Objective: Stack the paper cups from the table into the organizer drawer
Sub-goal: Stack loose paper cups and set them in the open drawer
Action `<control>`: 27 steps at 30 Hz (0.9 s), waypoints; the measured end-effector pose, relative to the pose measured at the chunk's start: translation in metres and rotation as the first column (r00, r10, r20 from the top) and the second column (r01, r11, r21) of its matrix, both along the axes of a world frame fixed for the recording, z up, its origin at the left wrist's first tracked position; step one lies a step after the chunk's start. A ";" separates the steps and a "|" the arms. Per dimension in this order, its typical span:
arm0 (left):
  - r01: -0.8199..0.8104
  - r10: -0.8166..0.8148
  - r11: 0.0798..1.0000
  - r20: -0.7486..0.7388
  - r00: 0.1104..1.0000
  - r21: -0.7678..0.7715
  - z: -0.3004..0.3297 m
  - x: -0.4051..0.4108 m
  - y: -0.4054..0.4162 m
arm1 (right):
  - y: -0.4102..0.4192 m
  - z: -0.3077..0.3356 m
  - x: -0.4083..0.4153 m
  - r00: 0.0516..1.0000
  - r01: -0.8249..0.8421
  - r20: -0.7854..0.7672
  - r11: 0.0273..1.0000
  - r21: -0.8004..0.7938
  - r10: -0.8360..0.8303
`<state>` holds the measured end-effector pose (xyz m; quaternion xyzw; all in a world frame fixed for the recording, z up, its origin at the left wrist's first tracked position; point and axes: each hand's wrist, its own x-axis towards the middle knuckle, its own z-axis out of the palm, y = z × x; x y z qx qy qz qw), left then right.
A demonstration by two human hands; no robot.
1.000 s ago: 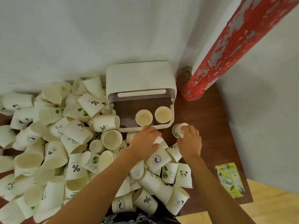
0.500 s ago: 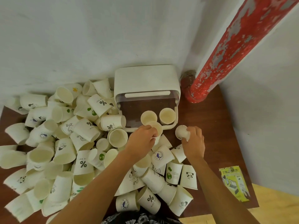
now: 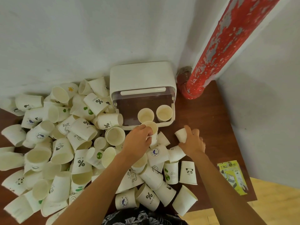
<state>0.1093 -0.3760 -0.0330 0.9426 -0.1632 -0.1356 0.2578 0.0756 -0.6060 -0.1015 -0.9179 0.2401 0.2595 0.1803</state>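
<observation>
At six o'clock, nearest the viewer, a patterned dark garment [image 3: 142, 218] shows at the frame's lower edge, and both forearms reach up from it toward the middle. Around them, from seven to nine o'clock, a loose heap of paper cups [image 3: 61, 151] covers the brown worktop [image 3: 217, 127], most lying on their sides, some printed with a percent sign, a panda or green leaves. At four o'clock a yellow leaflet [image 3: 233, 177] lies flat near the worktop's edge, well apart from the cups.

The left hand [image 3: 137, 142] has its grip curled round an upright cup [image 3: 151, 129], mouth facing up, held just at the front lip of the drawer. The right hand [image 3: 192, 142], at three o'clock of the left one, pinches a tilted cup [image 3: 181, 134] whose mouth points toward ten o'clock; it hangs over bare worktop, near the drawer's front right corner but not touching it.

Beyond the hands, the white organizer [image 3: 142, 75] stands against the wall [image 3: 81, 38] at twelve o'clock, its drawer [image 3: 167, 123] pulled open toward the viewer. Two cups in the drawer [image 3: 164, 112] stand upright side by side at its front right, mouths up. At one o'clock a red pipe [image 3: 227, 46] with flaking paint rises just beside the organizer.
</observation>
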 end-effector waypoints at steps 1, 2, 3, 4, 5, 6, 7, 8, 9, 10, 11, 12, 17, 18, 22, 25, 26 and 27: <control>-0.004 0.004 1.000 0.005 1.000 -0.002 0.001 0.000 0.000 | 0.002 0.003 0.000 1.000 0.020 0.024 1.000 0.005 -0.020; -0.006 0.006 1.000 0.014 1.000 -0.003 0.002 0.001 0.000 | 0.003 0.007 0.001 0.998 0.042 0.055 0.999 0.009 -0.042; -0.010 0.010 1.000 0.023 1.000 -0.002 0.003 0.002 0.001 | 0.004 0.011 0.001 0.994 0.066 0.091 0.998 0.015 -0.067; -0.016 0.016 1.000 0.034 0.999 -0.002 0.004 0.002 0.001 | 0.005 0.016 0.001 0.987 0.090 0.132 0.996 0.020 -0.092; -0.027 0.027 1.000 0.047 0.999 -0.006 0.005 0.003 0.002 | 0.007 0.021 0.001 0.978 0.106 0.176 0.994 0.015 -0.107; -0.041 0.042 0.999 0.061 0.997 -0.015 0.006 0.004 0.002 | 0.008 0.025 0.000 0.968 0.113 0.223 0.994 0.004 -0.111; -0.057 0.059 0.998 0.073 0.996 -0.027 0.008 0.005 0.001 | 0.010 0.029 -0.001 0.958 0.112 0.268 0.994 -0.008 -0.106; -0.071 0.074 0.997 0.082 0.994 -0.038 0.009 0.006 0.001 | 0.012 0.032 -0.002 0.949 0.100 0.302 0.995 -0.021 -0.089; -0.082 0.087 0.995 0.091 0.992 -0.049 0.011 0.007 0.001 | 0.013 0.036 -0.003 0.946 0.078 0.319 0.996 -0.037 -0.063; -0.093 0.098 0.994 0.101 0.990 -0.059 0.013 0.008 0.000 | 0.014 0.039 -0.004 0.947 0.051 0.320 0.997 -0.055 -0.031; -0.105 0.113 0.992 0.111 0.987 -0.069 0.015 0.010 0.000 | 0.015 0.042 -0.004 0.948 0.028 0.320 0.997 -0.068 -0.005; -0.120 0.129 0.990 0.124 0.984 -0.077 0.017 0.011 0.000 | 0.016 0.045 -0.005 0.944 0.019 0.330 0.997 -0.069 0.005; -0.168 0.186 0.980 0.198 0.962 -0.106 0.022 0.022 0.005 | 0.022 0.066 0.001 0.797 0.037 0.601 0.997 0.065 -0.069; -0.173 0.193 0.979 0.204 0.960 -0.110 0.022 0.024 0.006 | 0.024 0.069 0.004 0.763 0.028 0.641 0.995 0.096 -0.084; -0.188 0.207 0.977 0.226 0.952 -0.101 0.014 0.036 0.007 | 0.031 0.073 0.021 0.702 -0.023 0.705 0.987 0.162 -0.099; -0.166 0.175 0.984 0.186 0.967 -0.066 0.001 0.043 0.008 | 0.036 0.063 0.032 0.767 -0.045 0.637 0.983 0.177 -0.079; -0.154 0.160 0.987 0.166 0.973 -0.047 -0.005 0.045 0.008 | 0.037 0.057 0.035 0.802 -0.060 0.595 0.982 0.178 -0.059; -0.142 0.145 0.989 0.141 0.979 -0.029 -0.010 0.047 0.007 | 0.038 0.052 0.037 0.832 -0.080 0.554 0.979 0.188 -0.038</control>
